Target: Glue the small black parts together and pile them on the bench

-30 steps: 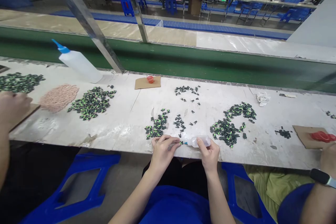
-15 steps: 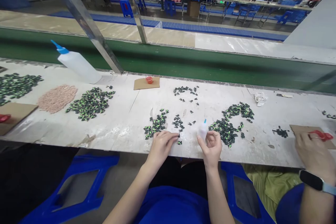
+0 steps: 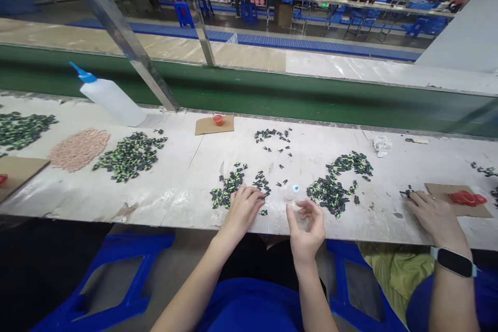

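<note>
My left hand (image 3: 241, 211) rests at the near side of a small pile of black-and-green pieces (image 3: 227, 187), its fingertips beside narrow black pieces (image 3: 261, 181); what lies under the fingertips is too small to make out. To its right, my right hand (image 3: 306, 223) is raised with thumb and fingers apart and nothing between them. Just beyond its fingers, a small white bottle with a blue tip (image 3: 293, 191) stands on the table. A larger black-and-green pile (image 3: 330, 192) lies to the right of the bottle. One loose piece (image 3: 263, 212) sits near the table edge.
A co-worker's hand (image 3: 436, 218) with a watch is at the right, beside cardboard with a red object (image 3: 467, 197). Further left are a large white bottle (image 3: 114, 101), pink pieces (image 3: 80, 149) and another black-and-green pile (image 3: 130, 157). A metal post (image 3: 128, 41) rises behind.
My right hand has let go of the small bottle, which now stands on the table. My left hand's fingers have shifted slightly over the pieces. The co-worker's hand has moved left off the cardboard.
</note>
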A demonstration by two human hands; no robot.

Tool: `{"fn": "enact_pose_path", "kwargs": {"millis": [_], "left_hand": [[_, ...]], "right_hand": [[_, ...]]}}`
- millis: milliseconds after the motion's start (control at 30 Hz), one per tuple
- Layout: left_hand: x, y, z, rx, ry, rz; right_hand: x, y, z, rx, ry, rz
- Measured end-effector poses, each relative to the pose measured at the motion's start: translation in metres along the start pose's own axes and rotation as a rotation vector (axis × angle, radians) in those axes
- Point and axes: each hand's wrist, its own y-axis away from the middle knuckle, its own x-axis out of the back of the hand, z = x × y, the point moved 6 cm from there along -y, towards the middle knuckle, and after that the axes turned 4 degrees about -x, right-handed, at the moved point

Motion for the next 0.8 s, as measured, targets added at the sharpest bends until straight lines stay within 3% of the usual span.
{"fn": "enact_pose_path", "kwargs": {"millis": [133,233,300,400,533,667,800], "left_hand": [[0.010,0.002,0.010,-0.027,0.320,0.035],[0.016,0.006,0.025,-0.050,0.599,0.027],[0.018,0.009,0.034,-0.049,0.663,0.036],[0.021,0.015,0.040,-0.071,0.564,0.086],[0.021,0.023,0.037,-0.098,0.265,0.167],[0.012,0.031,0.025,-0.042,0.009,0.143],[0.002,0.033,0.017,-0.043,-0.082,0.110]], "right_hand": [[-0.024,0.012,-0.001,-0.177,-0.217,-0.314],[-0.038,0.015,0.006,-0.396,-0.432,-0.396],[-0.043,0.016,0.009,-0.493,-0.521,-0.412],[-0.044,0.018,0.010,-0.576,-0.557,-0.421],[-0.038,0.017,0.009,-0.589,-0.501,-0.363],[-0.030,0.016,0.011,-0.564,-0.397,-0.277],[-0.028,0.021,0.013,-0.559,-0.340,-0.304]]}}
